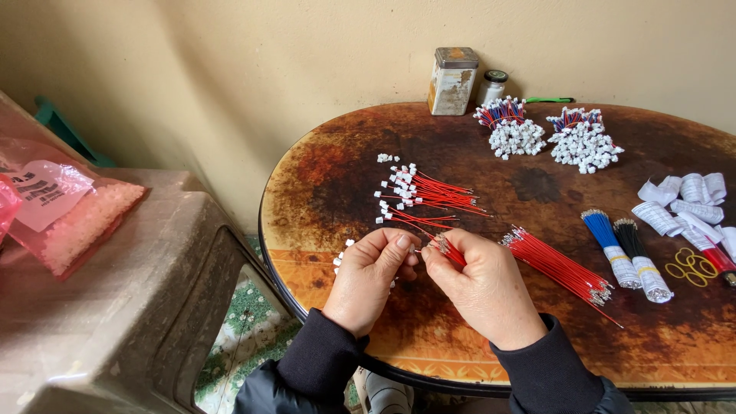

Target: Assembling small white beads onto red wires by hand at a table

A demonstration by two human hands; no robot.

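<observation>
— Progress so far? Two bunches of finished blue-and-red leads with white plugs (pixel 548 134) sit at upper right of the round brown surface (pixel 345 161); fitted red wires (pixel 418 192) lie mid-frame.

— And left?

— A loose pile of bare red wires (pixel 560 268) at right. Left hand (pixel 368 272) pinches a tiny white plug; right hand (pixel 479 284) closes its grip on a red wire bundle (pixel 451 249).

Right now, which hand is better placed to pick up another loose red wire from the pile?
Probably the right hand: the loose red wires lie just to its right, touching distance away. The left hand sits on the far side, pinching a small white connector.
</observation>
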